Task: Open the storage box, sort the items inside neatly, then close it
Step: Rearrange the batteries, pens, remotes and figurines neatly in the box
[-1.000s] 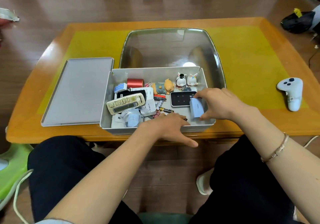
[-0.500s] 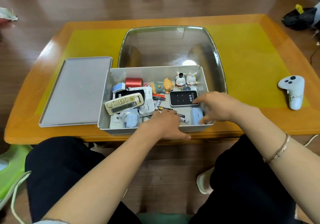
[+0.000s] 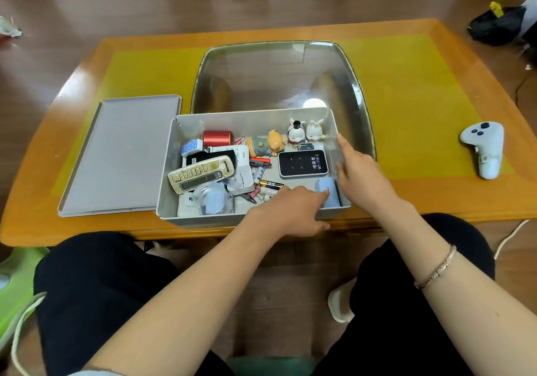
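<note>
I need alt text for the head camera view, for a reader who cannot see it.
A seated person's left hand and right hand reach into an open grey storage box of mixed small items: a remote control, batteries, figurines. Its lid lies left of it on an orange table.

Glossy wooden table [image 3: 436,201]; matt grey plastic box [image 3: 220,118], lid [image 3: 122,155].

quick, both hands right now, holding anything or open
Left hand: open, fingers touching the pale blue block.
Right hand: open, holding nothing, at the box wall.
</note>
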The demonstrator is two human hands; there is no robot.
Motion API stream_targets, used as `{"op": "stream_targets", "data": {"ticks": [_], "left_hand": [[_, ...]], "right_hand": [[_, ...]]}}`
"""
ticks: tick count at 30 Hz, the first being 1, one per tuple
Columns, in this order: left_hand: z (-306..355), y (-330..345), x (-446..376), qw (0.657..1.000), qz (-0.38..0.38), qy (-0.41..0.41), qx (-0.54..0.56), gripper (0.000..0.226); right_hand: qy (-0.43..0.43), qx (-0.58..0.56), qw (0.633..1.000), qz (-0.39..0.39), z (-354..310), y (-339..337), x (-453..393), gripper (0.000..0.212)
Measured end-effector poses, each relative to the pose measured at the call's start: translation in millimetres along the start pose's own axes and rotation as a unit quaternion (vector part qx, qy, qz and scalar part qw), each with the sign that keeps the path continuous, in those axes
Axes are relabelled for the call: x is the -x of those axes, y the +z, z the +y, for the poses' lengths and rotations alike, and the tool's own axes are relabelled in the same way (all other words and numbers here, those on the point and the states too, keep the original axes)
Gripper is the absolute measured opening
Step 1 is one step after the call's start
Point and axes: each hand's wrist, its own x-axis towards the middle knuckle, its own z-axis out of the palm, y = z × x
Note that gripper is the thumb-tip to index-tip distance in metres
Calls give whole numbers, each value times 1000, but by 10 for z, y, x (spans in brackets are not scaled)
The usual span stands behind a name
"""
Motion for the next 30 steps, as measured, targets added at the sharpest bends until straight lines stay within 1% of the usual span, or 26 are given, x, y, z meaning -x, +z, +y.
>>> {"op": "stream_targets", "data": {"ticks": [5, 9, 14, 17, 22, 26, 28, 30], "left_hand": [[10, 4, -27, 1000, 9, -5, 2, 69], [-23, 39, -6, 1000, 22, 7, -16, 64], [0, 102, -24, 996, 85, -14, -4, 74], [22, 129, -84, 998, 65, -10, -19, 80], [-12, 120, -144, 998, 65, 10, -11, 67], [-8, 120, -105, 997, 66, 7, -25, 66], [39, 116, -68, 995, 85, -7, -46, 64], [93, 125, -27, 990, 122, -25, -64, 54]], "right_hand": [[6, -4, 1000, 5, 5, 13, 4, 59], [11, -16, 1000, 10, -9, 13, 13, 60], [12, -19, 1000, 21, -39, 8, 24, 60], [13, -15, 999, 28, -50, 15, 35, 60], [15, -14, 999, 28, -62, 11, 38, 60], [15, -13, 999, 32, -68, 16, 37, 60], [13, -13, 999, 36, -65, 9, 37, 60], [14, -11, 999, 38, -69, 7, 38, 59]]}}
